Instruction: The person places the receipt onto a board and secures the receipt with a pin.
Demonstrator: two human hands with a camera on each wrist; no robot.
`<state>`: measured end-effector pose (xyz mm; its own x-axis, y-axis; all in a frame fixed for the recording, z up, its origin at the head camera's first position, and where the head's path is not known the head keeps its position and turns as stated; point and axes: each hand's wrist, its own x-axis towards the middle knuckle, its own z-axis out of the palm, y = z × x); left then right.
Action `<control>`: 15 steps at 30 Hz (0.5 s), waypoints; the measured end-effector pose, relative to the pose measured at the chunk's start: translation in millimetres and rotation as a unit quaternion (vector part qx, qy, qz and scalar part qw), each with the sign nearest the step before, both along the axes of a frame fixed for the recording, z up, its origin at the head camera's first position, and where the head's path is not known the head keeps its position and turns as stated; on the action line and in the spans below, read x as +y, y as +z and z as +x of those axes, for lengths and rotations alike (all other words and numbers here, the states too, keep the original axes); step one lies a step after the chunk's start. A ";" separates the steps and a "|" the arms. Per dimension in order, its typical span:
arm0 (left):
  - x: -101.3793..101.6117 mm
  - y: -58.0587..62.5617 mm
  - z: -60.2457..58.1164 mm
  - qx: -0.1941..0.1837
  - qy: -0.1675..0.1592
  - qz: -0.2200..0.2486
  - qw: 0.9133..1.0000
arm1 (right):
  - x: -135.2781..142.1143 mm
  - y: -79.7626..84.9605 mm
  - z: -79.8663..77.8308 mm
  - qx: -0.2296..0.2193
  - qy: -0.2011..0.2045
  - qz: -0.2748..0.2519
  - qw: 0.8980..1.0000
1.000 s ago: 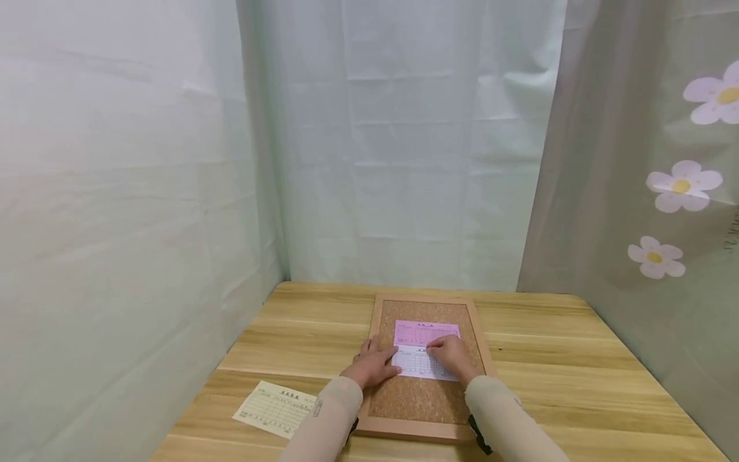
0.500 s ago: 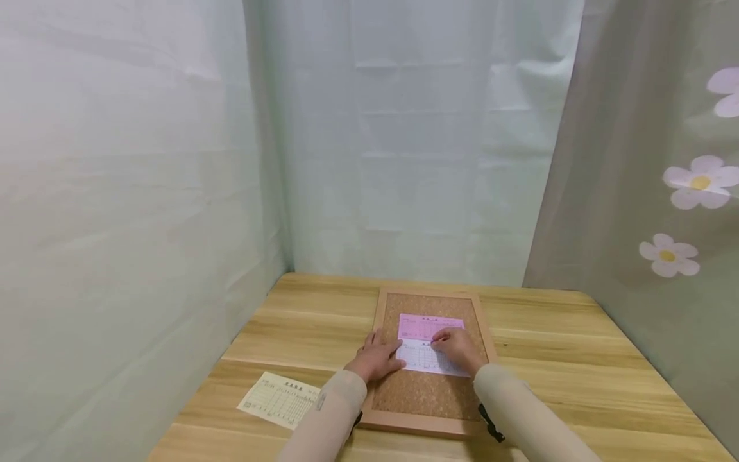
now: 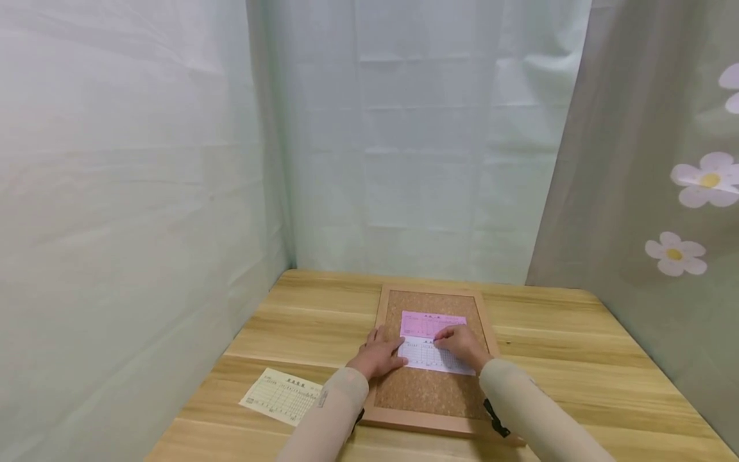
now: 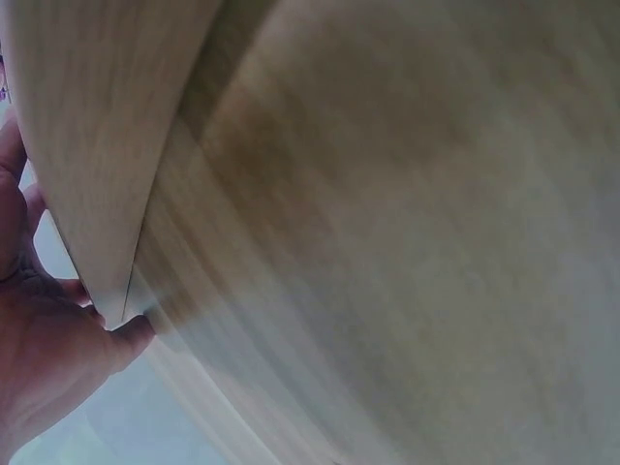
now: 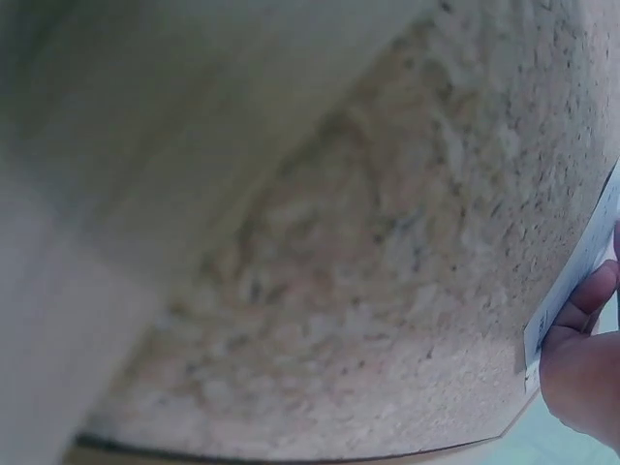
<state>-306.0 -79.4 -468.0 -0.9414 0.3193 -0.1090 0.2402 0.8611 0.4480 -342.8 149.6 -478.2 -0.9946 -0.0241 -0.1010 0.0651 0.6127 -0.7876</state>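
A framed corkboard point(image 3: 427, 394) lies flat on the wooden table, with a pink printed slip point(image 3: 418, 325) and a white printed slip point(image 3: 424, 359) on its cork. The white slip sits just below the pink one. My left hand point(image 3: 379, 354) rests on the board's left frame, fingers spread, with the thumb side at the white slip's left edge. At the white slip's top edge my right hand point(image 3: 460, 345) pinches a small blue pushpin point(image 3: 435, 341), mostly hidden by the fingertips. In the right wrist view, the right hand point(image 5: 584, 358) bends over the white slip's edge.
A pale yellow printed slip point(image 3: 283, 396) lies on the table point(image 3: 571, 378) left of the board, partly behind the left sleeve. A tiny dark speck point(image 3: 508, 342) shows right of the board. Pale curtains point(image 3: 416, 141) enclose the table at the back and sides.
The head view has shifted slightly, so the board sits a little higher and further right. Both hands keep nearly the same place on the board.
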 end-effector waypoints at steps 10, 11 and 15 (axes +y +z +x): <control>0.8 -3.2 -1.3 0.004 0.006 -0.002 1.000 | -2.8 0.3 -1.4 -0.010 -0.018 0.004 1.000; 0.9 -2.8 -1.7 0.004 0.006 -0.003 1.000 | -2.8 0.5 -1.7 -0.010 -0.018 0.004 1.000; 1.4 -1.5 -2.1 0.005 0.006 -0.003 1.000 | -3.0 0.4 -2.6 -0.011 -0.021 0.007 1.000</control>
